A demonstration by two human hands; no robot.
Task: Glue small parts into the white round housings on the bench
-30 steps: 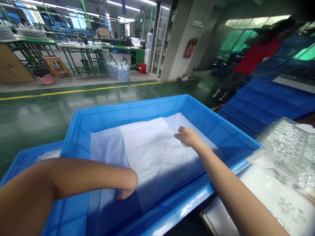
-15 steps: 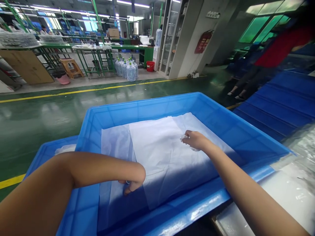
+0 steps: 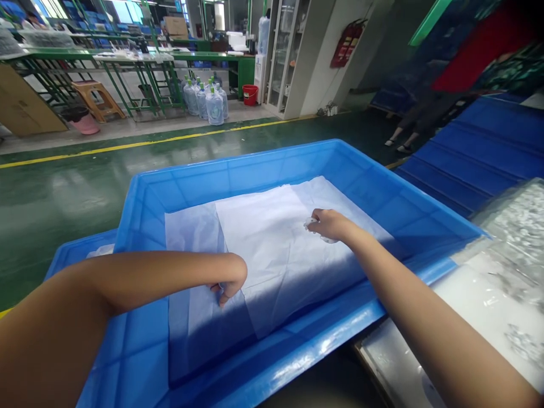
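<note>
A large blue plastic tub (image 3: 238,167) lies ahead of me, its bottom covered with thin white sheets (image 3: 255,226) that overlap. My left hand (image 3: 227,283) is bent sharply at the wrist, fingertips pointing down onto the sheets left of the middle. Its fingers show only in part; they look apart, with nothing visible in them. Over the right part of the sheets, my right hand (image 3: 329,224) is closed on a small crumpled white cloth (image 3: 312,224), which also peeks out beneath the palm.
Another blue tub (image 3: 80,246) is at the left, partly behind my arm. Clear plastic bags of small parts (image 3: 514,232) lie at the right, near stacked blue bins (image 3: 471,147). A person in red (image 3: 480,51) stands beyond. Water bottles (image 3: 215,105) stand across the green floor.
My left hand has shifted slightly up over the sheets. The right hand keeps the cloth at about the same place on them. The whole view has tilted and shifted a little.
</note>
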